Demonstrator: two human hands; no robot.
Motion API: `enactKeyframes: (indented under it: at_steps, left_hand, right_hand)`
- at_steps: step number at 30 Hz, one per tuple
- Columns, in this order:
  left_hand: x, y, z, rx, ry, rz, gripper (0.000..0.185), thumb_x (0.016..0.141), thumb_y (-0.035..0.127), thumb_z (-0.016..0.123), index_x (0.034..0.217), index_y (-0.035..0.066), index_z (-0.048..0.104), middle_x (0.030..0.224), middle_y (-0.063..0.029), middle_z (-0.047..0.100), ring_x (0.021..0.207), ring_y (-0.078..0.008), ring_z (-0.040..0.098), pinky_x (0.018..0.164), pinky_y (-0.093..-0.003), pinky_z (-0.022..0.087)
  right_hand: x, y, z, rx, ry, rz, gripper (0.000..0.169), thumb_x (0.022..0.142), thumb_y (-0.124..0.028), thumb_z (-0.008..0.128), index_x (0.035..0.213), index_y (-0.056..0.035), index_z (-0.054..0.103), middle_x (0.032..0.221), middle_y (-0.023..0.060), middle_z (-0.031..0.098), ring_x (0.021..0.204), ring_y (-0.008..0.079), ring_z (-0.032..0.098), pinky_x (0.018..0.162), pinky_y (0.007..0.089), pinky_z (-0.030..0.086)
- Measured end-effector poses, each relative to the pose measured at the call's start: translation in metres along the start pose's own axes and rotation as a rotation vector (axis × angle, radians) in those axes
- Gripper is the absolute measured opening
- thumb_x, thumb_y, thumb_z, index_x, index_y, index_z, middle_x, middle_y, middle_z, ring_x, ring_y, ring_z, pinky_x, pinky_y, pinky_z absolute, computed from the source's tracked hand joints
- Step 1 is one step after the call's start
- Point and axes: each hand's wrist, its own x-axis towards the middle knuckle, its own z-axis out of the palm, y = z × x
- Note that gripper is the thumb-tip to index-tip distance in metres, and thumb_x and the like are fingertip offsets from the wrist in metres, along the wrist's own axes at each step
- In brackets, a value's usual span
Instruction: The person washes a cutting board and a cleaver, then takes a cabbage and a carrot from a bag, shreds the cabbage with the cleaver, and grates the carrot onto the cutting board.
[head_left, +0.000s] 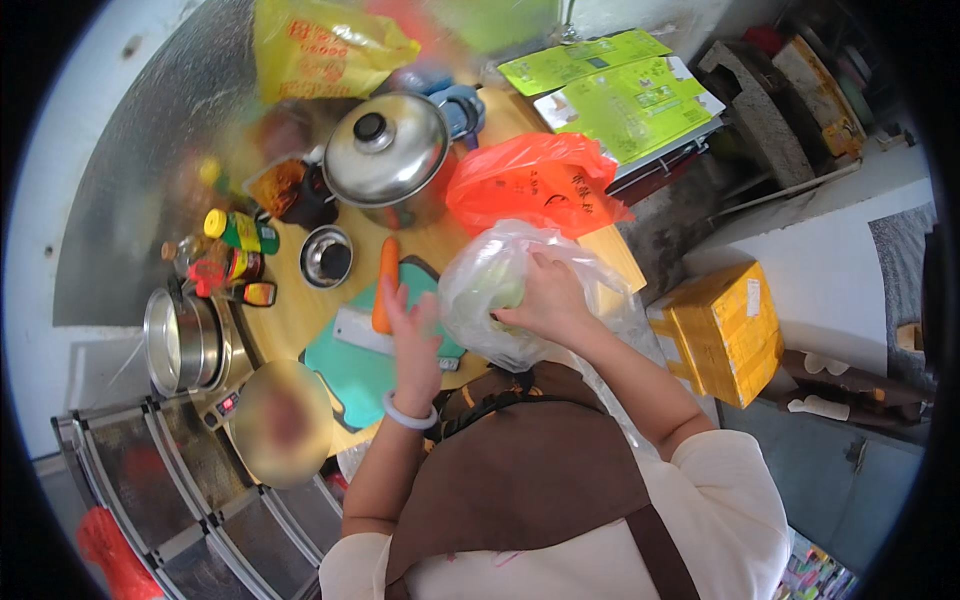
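Note:
My right hand (551, 296) grips a see-through plastic bag (487, 262) at the table's front edge. Something pale green, perhaps a vegetable, shows through the film. My left hand (417, 349), blurred and with a pale bangle (409, 412) at the wrist, hovers over the board with fingers apart and nothing in them. Just beyond its fingertips lies a whole carrot (388, 277), its lower end across the blade of a cleaver (360, 330). Both rest on a teal cutting board (352, 382). The cleaver's handle is largely hidden behind my left wrist.
Behind stand a lidded steel pot (386, 150), a red plastic bag (532, 184) and a small metal bowl (326, 256). Several condiment bottles (244, 232) crowd the left, near another pot (180, 337) on a cooker. A taped carton (720, 334) is at the right.

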Motion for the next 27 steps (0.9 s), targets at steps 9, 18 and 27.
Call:
enactKeyframes:
  at_steps: [9,18,27]
  left_hand:
    - [0.061,-0.058,-0.053,-0.446,-0.196,-0.134,0.030,0.086,0.004,0.053,0.115,-0.004,0.051,0.101,-0.0127,0.062,0.087,-0.0221,0.063,0.080,-0.0311,0.050]
    - [0.087,-0.049,-0.017,0.153,-0.461,0.109,0.035,0.087,0.022,0.061,0.116,0.002,0.062,0.098,-0.0078,0.069,0.093,-0.0223,0.065,0.081,-0.0330,0.050]
    - [0.065,-0.042,-0.063,0.805,-0.442,0.119,0.046,0.077,0.017,0.070,0.119,0.013,0.051,0.105,-0.0220,0.057,0.104,-0.0379,0.055,0.088,-0.0414,0.046]
  right_hand:
    - [0.010,0.021,0.062,0.087,-0.120,-0.107,0.076,0.061,-0.031,0.081,0.126,-0.0066,0.051,0.120,0.0147,0.057,0.113,0.0318,0.054,0.099,0.0389,0.042]
    - [-0.002,0.019,0.001,0.123,-0.157,-0.203,0.067,0.061,-0.019,0.081,0.123,-0.0073,0.057,0.120,0.0128,0.058,0.117,0.0279,0.052,0.102,0.0354,0.039]
    - [-0.028,-0.023,0.009,0.556,-0.446,-0.199,0.067,0.061,-0.020,0.081,0.123,-0.0083,0.058,0.119,0.0143,0.058,0.112,0.0300,0.055,0.097,0.0394,0.043]
